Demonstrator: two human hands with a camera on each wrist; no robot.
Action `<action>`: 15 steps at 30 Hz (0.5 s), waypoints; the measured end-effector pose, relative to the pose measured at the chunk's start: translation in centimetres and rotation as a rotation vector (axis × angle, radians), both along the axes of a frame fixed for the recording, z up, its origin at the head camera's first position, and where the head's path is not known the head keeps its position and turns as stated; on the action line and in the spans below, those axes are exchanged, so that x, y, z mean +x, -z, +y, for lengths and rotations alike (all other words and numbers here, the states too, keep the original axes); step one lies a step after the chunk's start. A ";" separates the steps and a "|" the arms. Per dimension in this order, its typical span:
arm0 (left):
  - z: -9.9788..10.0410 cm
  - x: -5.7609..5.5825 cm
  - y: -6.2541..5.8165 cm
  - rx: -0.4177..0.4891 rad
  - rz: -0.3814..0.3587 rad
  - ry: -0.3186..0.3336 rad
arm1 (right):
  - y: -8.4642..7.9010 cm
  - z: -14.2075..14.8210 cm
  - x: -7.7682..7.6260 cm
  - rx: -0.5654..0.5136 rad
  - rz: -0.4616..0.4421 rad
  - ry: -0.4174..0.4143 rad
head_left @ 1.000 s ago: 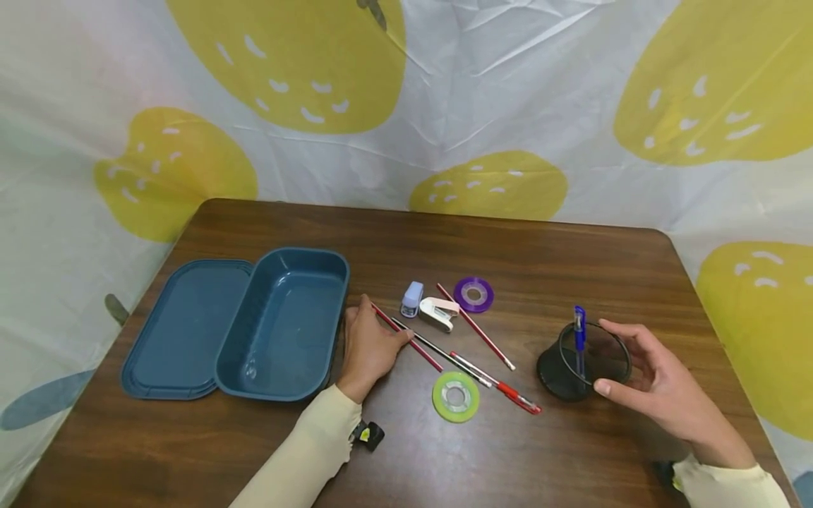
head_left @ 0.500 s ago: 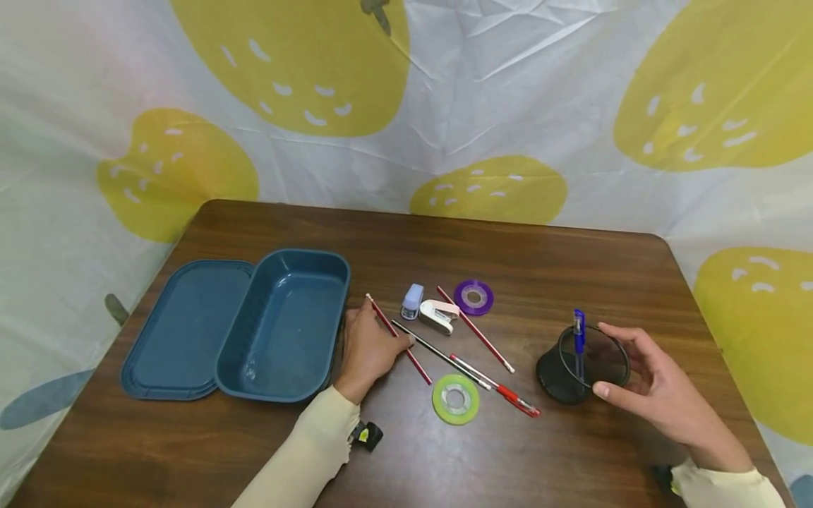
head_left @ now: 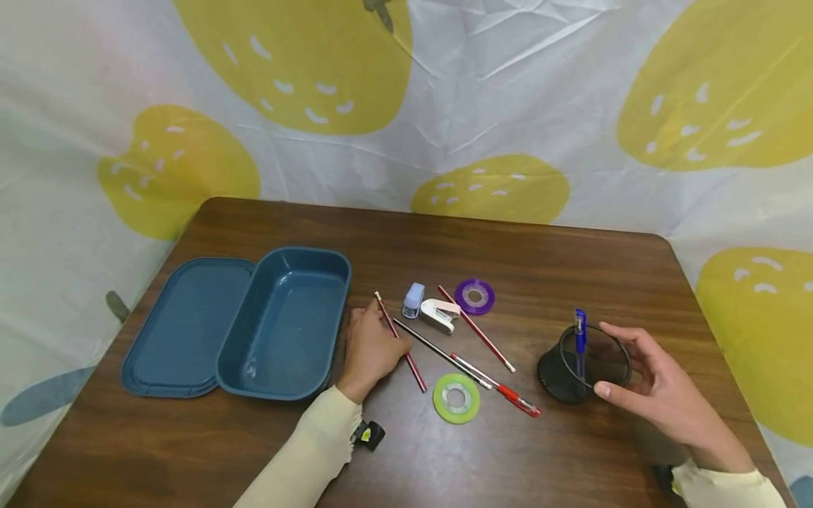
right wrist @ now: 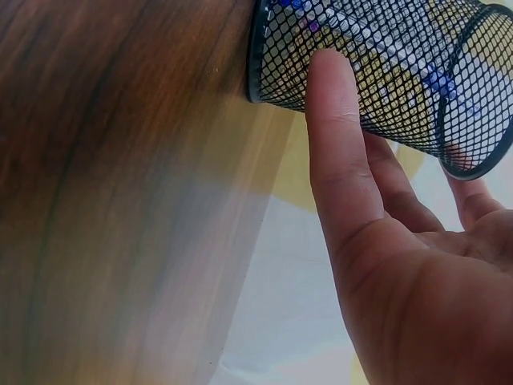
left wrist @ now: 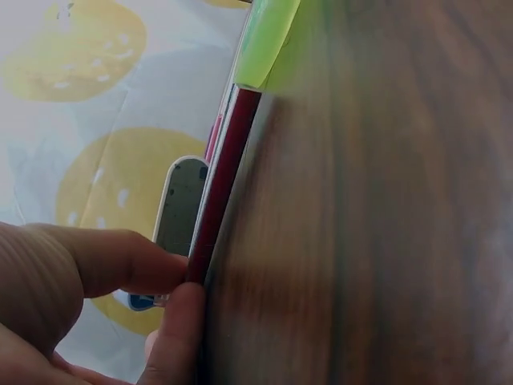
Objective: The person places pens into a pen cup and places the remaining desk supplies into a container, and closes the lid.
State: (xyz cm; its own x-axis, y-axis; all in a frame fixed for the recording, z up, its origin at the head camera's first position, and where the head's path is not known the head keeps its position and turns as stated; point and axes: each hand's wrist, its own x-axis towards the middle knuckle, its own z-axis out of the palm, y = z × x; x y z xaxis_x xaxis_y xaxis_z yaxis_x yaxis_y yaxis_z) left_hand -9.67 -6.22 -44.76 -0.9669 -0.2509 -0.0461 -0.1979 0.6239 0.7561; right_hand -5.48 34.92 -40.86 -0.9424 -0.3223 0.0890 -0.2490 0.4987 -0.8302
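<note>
My left hand [head_left: 370,347] pinches a dark red pencil [head_left: 416,371] between thumb and finger, low over the table. In the left wrist view the pencil [left wrist: 227,164] runs from the fingertips toward the green tape. On the right, my right hand [head_left: 663,395] holds a black mesh pen holder [head_left: 557,374], thumb and fingers around its side near the rim. A blue pen [head_left: 581,333] stands in the holder. Beside the left hand lie a black pencil [head_left: 432,344], a red pen [head_left: 508,392] and another red pencil [head_left: 485,339].
A blue plastic box [head_left: 292,317] stands left of my left hand, its lid [head_left: 184,324] beside it. Mid-table are a white stapler [head_left: 438,315], a small lilac object [head_left: 413,300], a purple tape roll [head_left: 489,296] and a green tape roll [head_left: 438,402].
The red pencil in my left hand has turned, its lower end swinging toward me and away from the black pencil. My right hand and the pen holder stay in place.
</note>
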 end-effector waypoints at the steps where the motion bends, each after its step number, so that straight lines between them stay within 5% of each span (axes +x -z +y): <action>1: 0.0 0.0 0.0 0.008 -0.007 0.003 | 0.0 0.0 0.0 -0.001 -0.001 -0.001; 15: -0.7 0.1 -0.8 0.277 -0.100 0.031 | 0.1 0.1 0.1 -0.004 -0.003 -0.006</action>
State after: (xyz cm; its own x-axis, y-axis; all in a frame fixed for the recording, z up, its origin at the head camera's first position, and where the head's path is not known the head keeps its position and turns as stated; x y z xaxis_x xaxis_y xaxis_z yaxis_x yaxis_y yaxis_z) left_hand -9.58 -6.91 -43.97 -0.9612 -0.1855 -0.2041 -0.2639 0.4030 0.8763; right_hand -5.41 34.98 -40.93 -0.9409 -0.3273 0.0872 -0.2491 0.4942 -0.8329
